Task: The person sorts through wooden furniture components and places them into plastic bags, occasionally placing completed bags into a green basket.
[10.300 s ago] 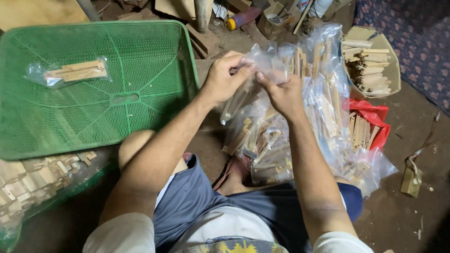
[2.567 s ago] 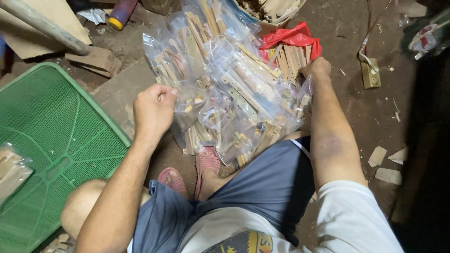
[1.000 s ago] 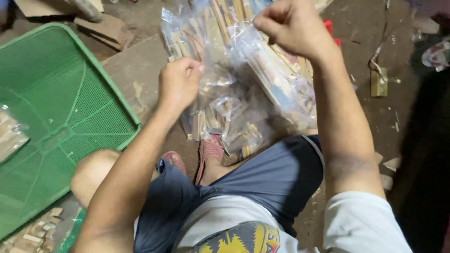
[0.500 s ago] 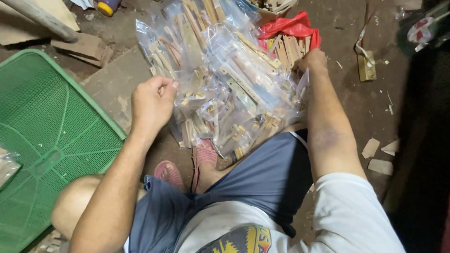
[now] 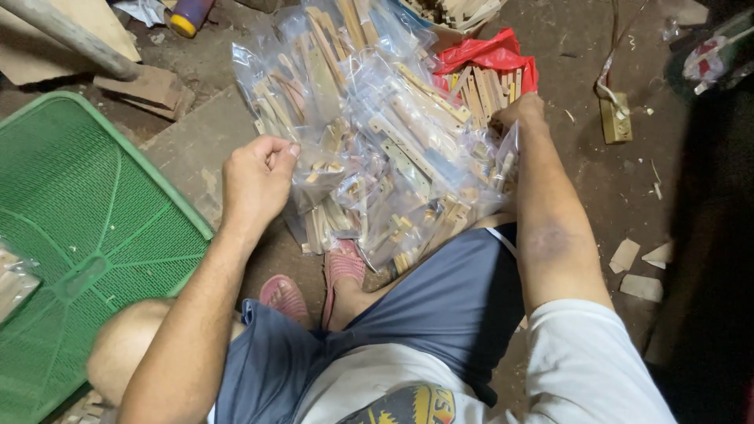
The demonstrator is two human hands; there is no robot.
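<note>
1. Dirt floor (image 5: 628, 188) everywhere, littered with wood chips and offcuts, pretty messy workshop corner seen from above someone sitting on the ground.
2. Big heap of clear plastic bags (image 5: 377, 149) stuffed with small wooden sticks sits right in front of the knees, pink sandals (image 5: 342, 267) poking out just under its near edge.
3. Left hand (image 5: 258, 182) is curled shut, thumb and fingers pinching the edge of one bag on the left side of the heap.
4. Right hand (image 5: 518, 111) is dug into the right side of the pile, next to a red plastic bag (image 5: 491, 56) full of more sticks. Fingers are buried behind plastic, so can't tell if they're gripping anything.
5. Green plastic mesh tray (image 5: 86, 212) lies to the left, with one packed bag (image 5: 12, 279) just showing at the frame edge.
6. Wooden pole (image 5: 71, 35) and a yellow-capped bottle (image 5: 188, 14) up top left.
</note>
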